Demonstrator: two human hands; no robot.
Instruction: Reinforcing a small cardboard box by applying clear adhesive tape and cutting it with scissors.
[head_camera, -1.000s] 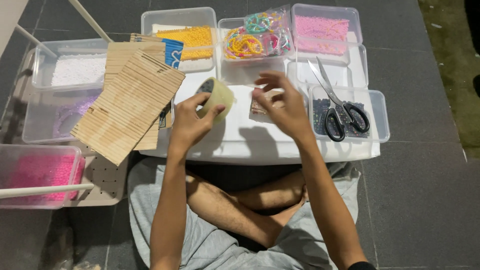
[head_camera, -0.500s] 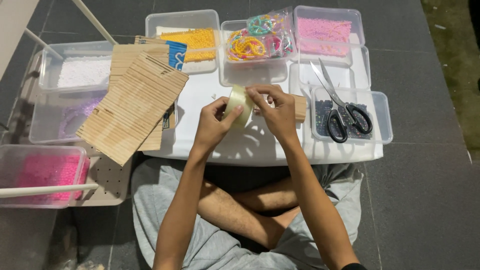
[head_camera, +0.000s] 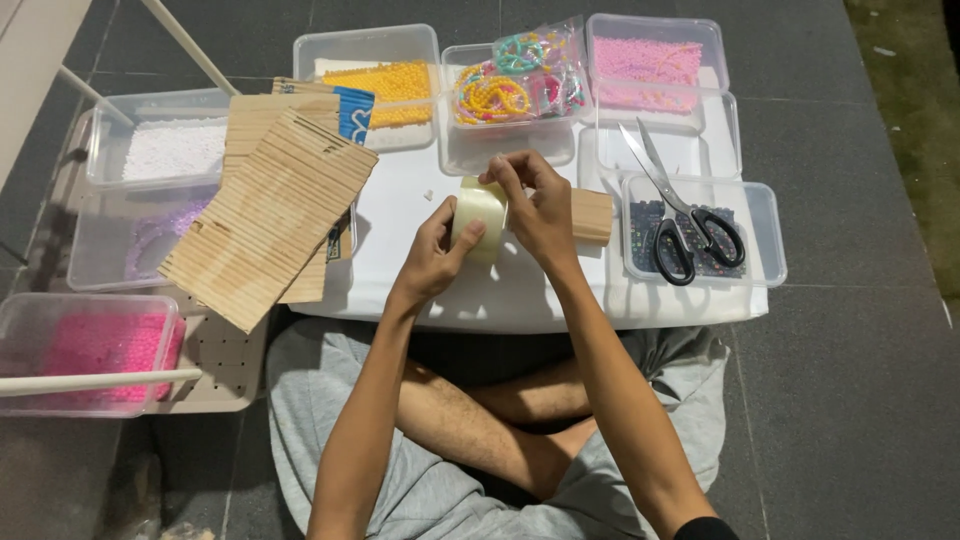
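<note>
My left hand (head_camera: 432, 258) grips a pale yellowish roll of tape (head_camera: 478, 215) from its left side, above the white board (head_camera: 400, 215) on my lap. My right hand (head_camera: 535, 205) rests on the top and right of the same roll, its fingertips pinching at the roll's upper edge. Just right of that hand, a small stack of wooden sticks (head_camera: 592, 216) lies on the board. A large panel of joined wooden sticks (head_camera: 270, 215) sits to the left, tilted across a second panel.
Clear plastic tubs ring the board: white beads (head_camera: 165, 150), yellow beads (head_camera: 395, 85), coloured bead rings (head_camera: 510, 85), pink beads (head_camera: 650, 60), dark beads (head_camera: 700, 250) under scissors (head_camera: 690, 225), bright pink beads (head_camera: 85, 350). Dark floor tiles lie all around.
My left hand brought the tape roll from the left toward the middle. My right hand came onto it, and both hands now hold it a little lower and steadier.
</note>
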